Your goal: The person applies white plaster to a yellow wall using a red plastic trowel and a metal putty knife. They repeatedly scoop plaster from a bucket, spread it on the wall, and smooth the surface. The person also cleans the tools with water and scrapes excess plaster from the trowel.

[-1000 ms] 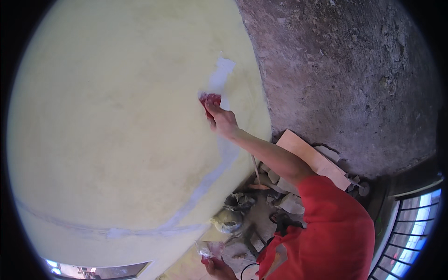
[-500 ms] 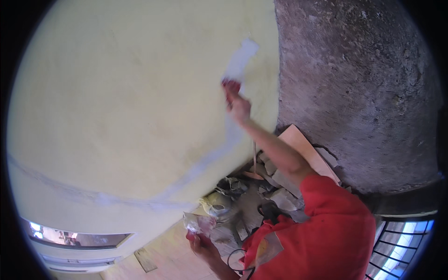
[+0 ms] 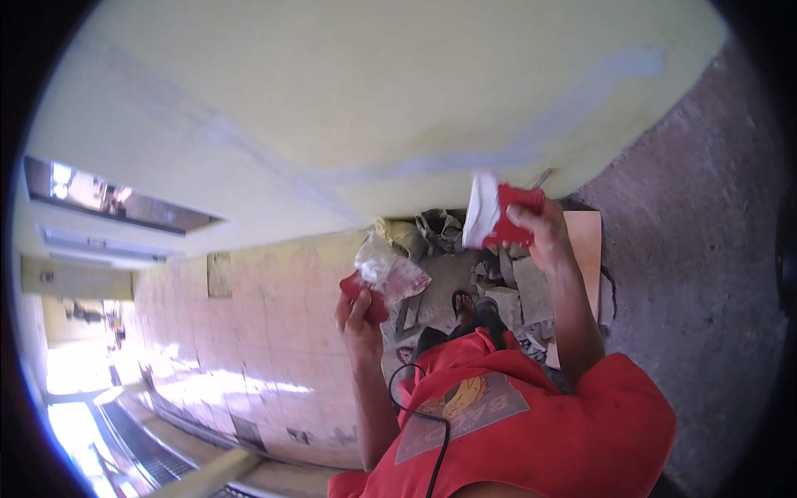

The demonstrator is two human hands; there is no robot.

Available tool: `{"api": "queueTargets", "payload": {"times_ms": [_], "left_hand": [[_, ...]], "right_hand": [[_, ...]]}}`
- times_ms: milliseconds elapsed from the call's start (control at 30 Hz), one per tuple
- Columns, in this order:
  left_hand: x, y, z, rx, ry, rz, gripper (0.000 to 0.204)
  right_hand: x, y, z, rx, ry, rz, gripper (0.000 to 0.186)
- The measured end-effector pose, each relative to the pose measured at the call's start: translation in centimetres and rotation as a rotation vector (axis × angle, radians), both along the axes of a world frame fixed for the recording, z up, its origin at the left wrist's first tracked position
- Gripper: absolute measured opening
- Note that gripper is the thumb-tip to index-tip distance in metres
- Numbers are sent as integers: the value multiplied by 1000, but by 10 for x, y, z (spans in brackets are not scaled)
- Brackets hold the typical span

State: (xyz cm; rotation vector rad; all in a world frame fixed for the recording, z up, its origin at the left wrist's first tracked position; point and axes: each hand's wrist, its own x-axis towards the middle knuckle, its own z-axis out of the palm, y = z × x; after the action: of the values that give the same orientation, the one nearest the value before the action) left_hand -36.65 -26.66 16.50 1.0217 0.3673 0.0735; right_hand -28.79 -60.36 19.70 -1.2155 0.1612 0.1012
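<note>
My right hand (image 3: 546, 231) is closed round the red handle of a wide putty spreader (image 3: 513, 199), raised before the wall. White putty (image 3: 481, 212) coats its blade. Lower and to the left, my left hand (image 3: 359, 330) grips a second red spreader (image 3: 378, 311) between thumb and fingers. A lump of white putty (image 3: 376, 261) sits on that smeared, see-through blade. The two tools are apart. Across the pale yellow wall (image 3: 398, 91) runs a whitish putty band (image 3: 581, 104), bending up toward the right.
Broken rubble (image 3: 533, 289), a dark bag (image 3: 440, 231) and a yellowish sack (image 3: 402, 238) lie along the wall's foot. A flat tan board (image 3: 583, 249) rests by the rough grey wall (image 3: 672, 274). A dark cord (image 3: 432, 419) hangs over my red shirt.
My right hand has come down off the wall, its spreader now showing a putty-covered blade. The view has swung left and down, and my left hand still holds its spreader.
</note>
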Motion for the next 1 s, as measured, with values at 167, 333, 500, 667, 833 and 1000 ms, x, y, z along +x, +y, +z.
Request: {"api": "queueTargets", "payload": {"times_ms": [167,333,500,667,833,1000], "left_hand": [[-3,5,10,-10,53,-34,30],[-5,5,20,-3,96,-133,28],[-10,8,19,-94,15,-83,27],[-18,27,-1,-169,8,-89,24],[-24,30,-23,-137,136,-133,21],[-12,46,-37,-167,109,-235,26]], "right_hand": [[-4,60,69,-725,-639,452,20],[-3,103,106,-1282,-980,617,40],[-19,134,99,-1510,-957,682,35],[-45,158,80,-1529,-708,730,31],[-74,157,47,-1392,-374,621,23],[-91,131,-10,-538,42,463,13]]}}
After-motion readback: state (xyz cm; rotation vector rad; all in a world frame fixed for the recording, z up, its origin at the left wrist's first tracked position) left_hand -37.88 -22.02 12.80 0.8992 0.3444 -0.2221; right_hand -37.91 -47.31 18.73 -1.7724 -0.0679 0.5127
